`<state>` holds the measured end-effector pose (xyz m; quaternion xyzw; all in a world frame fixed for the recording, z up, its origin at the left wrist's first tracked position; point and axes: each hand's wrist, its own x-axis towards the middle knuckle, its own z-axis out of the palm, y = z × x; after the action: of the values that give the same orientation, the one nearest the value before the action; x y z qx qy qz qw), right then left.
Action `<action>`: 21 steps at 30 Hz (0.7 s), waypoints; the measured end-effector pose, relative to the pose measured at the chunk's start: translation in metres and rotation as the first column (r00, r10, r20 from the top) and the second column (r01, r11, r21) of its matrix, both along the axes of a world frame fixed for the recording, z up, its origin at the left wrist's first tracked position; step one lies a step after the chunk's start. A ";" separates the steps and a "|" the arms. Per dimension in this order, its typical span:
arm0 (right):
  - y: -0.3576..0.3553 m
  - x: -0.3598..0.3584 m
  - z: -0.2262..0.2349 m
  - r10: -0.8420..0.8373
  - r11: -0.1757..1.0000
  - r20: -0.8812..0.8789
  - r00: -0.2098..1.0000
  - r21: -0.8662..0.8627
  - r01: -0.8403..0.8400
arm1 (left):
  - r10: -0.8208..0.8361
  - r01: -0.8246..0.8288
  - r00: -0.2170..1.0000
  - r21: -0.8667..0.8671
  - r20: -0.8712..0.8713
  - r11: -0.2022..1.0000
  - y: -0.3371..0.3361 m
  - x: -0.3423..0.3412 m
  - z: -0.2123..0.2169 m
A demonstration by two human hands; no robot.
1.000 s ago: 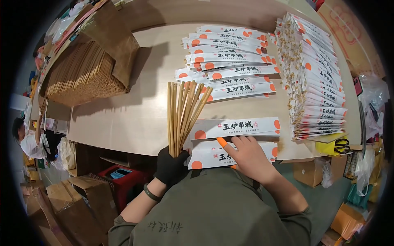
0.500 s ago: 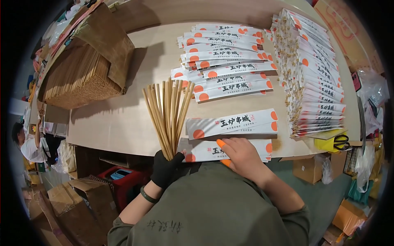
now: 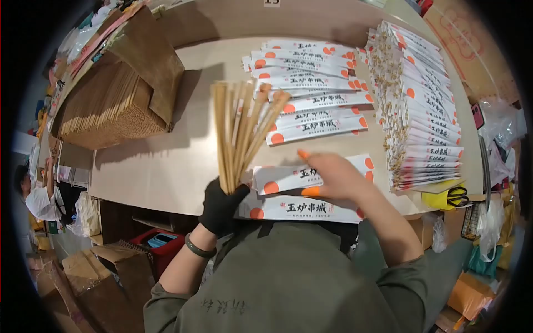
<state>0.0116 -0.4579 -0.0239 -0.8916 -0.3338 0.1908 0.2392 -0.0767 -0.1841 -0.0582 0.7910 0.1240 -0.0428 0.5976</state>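
My left hand (image 3: 223, 208), in a black glove with a dark band at the wrist, grips the lower ends of a fanned bundle of wooden chopsticks (image 3: 239, 136). Their upper ends spread above the table. My right hand (image 3: 333, 175) wears orange finger covers on thumb and finger, held apart with nothing between them. It hovers over a small pile of white paper chopstick sleeves (image 3: 266, 178) with orange dots, partly hiding it. A nearer pile of sleeves (image 3: 305, 208) lies at the table's front edge against my apron.
Overlapping rows of sleeves (image 3: 316, 129) lie at mid-table. A tall stack of filled sleeves (image 3: 433, 105) stands on the right, near black-handled scissors (image 3: 457, 196) on something yellow. At left, an open cardboard box (image 3: 161, 97) lies packed with chopsticks. A raised panel (image 3: 233, 22) borders the table's back.
My right hand has lifted off the near sleeve pile and moved up over the farther one. My left hand has raised the chopsticks and shifted them slightly right.
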 end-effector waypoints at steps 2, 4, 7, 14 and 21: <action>0.005 -0.013 -0.015 -0.046 0.997 0.066 0.997 0.072 0.041 | -0.077 0.077 0.997 0.017 -0.017 0.997 -0.009 0.002 0.002; 0.010 -0.018 -0.014 -0.059 0.997 0.078 0.995 0.046 0.055 | -0.114 0.117 0.992 0.056 -0.052 0.991 -0.012 0.002 0.008; 0.013 -0.027 -0.004 -0.110 0.990 0.113 0.987 0.102 0.099 | -0.124 0.103 0.988 0.213 0.088 0.972 0.000 -0.004 0.000; -0.011 -0.082 -0.017 0.023 0.978 0.292 0.956 0.192 -0.083 | -0.048 -0.068 0.966 -0.431 -0.253 0.900 0.002 -0.034 -0.021; -0.026 -0.078 -0.021 0.071 0.996 0.321 0.944 0.035 -0.087 | -0.174 0.032 0.947 -0.460 -0.270 0.888 -0.006 -0.044 -0.020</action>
<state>-0.0665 -0.4840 -0.0450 -0.8905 -0.4081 0.0452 0.1961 -0.1210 -0.1905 -0.0785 0.6208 0.1584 -0.2232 0.7346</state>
